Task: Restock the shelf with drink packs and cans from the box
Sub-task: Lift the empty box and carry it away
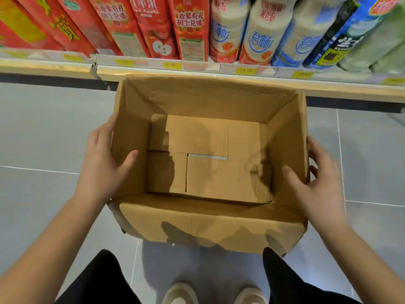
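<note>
In the head view, the cardboard box (210, 102) lies straight in front of the person, between the two hands and just before the edge of the shelf (153, 71). Its long axis goes from left to right, parallel to the shelf edge. The left hand (105, 163) grips the left wall, with the thumb inside and the fingers outside. The right hand (315, 185) pinches the right wall in the same way, a little blurred. Both hands are equally near, one at each short side. Inside the box only the folded bottom flaps are seen, no drink pack and no can. On the shelf stand red cartons (188, 29) and white bottles (260, 29) in close rows. I cannot tell if the box rests on the grey floor (43, 128) or is lifted a little. I judge the restocking is almost finished, and the next move needs both hands together to carry the box away.
</note>
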Demonstrator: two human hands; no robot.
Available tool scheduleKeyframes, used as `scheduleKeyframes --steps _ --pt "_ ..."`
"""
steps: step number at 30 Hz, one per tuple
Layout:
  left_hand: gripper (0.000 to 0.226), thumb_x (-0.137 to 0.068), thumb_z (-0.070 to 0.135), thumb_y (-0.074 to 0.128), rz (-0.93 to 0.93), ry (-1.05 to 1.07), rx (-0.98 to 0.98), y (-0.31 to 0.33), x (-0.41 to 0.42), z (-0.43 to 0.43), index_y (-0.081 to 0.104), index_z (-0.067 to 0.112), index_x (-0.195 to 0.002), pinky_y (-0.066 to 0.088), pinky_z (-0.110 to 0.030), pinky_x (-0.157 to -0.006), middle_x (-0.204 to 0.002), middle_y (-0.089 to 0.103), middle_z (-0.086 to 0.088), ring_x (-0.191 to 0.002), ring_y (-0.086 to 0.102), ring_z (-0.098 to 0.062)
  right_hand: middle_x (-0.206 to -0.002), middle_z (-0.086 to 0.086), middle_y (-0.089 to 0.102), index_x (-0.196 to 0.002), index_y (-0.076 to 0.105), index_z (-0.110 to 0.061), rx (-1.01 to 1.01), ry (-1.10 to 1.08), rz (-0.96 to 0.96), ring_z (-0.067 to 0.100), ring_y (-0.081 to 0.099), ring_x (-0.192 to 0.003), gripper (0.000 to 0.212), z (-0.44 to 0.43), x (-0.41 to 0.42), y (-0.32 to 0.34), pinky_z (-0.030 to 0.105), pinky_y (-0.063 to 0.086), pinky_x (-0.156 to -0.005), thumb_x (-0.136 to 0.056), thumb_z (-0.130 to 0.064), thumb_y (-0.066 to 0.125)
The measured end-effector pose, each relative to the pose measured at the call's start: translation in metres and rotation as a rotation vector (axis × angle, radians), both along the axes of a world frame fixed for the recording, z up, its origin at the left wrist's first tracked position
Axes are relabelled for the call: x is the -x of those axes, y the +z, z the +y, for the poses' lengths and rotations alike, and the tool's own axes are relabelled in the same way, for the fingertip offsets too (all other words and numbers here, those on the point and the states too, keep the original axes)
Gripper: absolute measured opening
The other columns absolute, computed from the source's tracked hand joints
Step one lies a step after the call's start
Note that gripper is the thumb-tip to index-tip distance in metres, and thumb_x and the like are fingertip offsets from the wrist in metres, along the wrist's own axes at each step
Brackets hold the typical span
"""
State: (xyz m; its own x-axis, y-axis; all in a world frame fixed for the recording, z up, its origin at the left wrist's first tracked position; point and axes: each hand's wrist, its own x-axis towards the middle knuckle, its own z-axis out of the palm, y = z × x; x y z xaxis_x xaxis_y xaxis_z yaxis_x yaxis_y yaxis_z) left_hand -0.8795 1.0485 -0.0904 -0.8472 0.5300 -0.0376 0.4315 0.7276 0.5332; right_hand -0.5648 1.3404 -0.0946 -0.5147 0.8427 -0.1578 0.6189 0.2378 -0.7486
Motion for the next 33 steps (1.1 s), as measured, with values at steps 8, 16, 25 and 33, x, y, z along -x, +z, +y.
scheduleKeyframes --steps 8,16,25,33 --pt "0.094 -0.088 0.017 0.073 -0.037 0.030 0.021 -0.002 0.003 0.000 0.016 0.050 -0.156 0.053 -0.051 -0.100 -0.151 0.045 -0.002 -0.129 0.054 -0.029 -0.155 -0.008 0.037 -0.161 0.018 -0.045 0.001 0.050 -0.050 0.002 0.040 -0.129 0.080 -0.007 0.002 0.004 0.032 0.045 -0.104 -0.099 -0.019 0.061" --pt "0.100 -0.088 0.019 0.071 -0.025 0.041 0.162 0.006 -0.002 0.002 0.006 0.055 -0.155 0.060 -0.046 -0.065 -0.143 0.058 -0.006 -0.080 0.067 -0.032 -0.153 -0.005 0.038 -0.162 0.020 -0.042 -0.017 0.053 -0.038 0.005 0.042 -0.124 0.081 -0.007 0.006 0.005 0.041 0.049 -0.107 -0.098 -0.010 0.059" --pt "0.103 -0.092 0.014 0.065 -0.052 0.038 0.296 0.012 -0.002 0.006 -0.006 0.053 -0.155 0.048 -0.039 -0.058 -0.103 0.069 -0.018 -0.064 0.052 -0.028 -0.153 0.005 0.043 -0.163 0.015 -0.040 -0.043 0.090 -0.107 0.025 0.061 -0.110 0.084 -0.007 0.010 0.011 0.041 0.057 -0.092 -0.099 -0.008 0.058" --pt "0.100 -0.093 0.007 0.062 -0.100 0.068 0.195 0.011 -0.003 0.007 -0.001 0.056 -0.154 0.050 -0.040 -0.062 -0.111 0.069 -0.017 -0.070 0.056 -0.028 -0.153 -0.005 0.048 -0.162 0.021 -0.041 0.028 0.054 -0.048 0.015 0.068 -0.089 0.084 -0.005 0.013 0.015 0.041 0.061 -0.084 -0.097 -0.002 0.056"
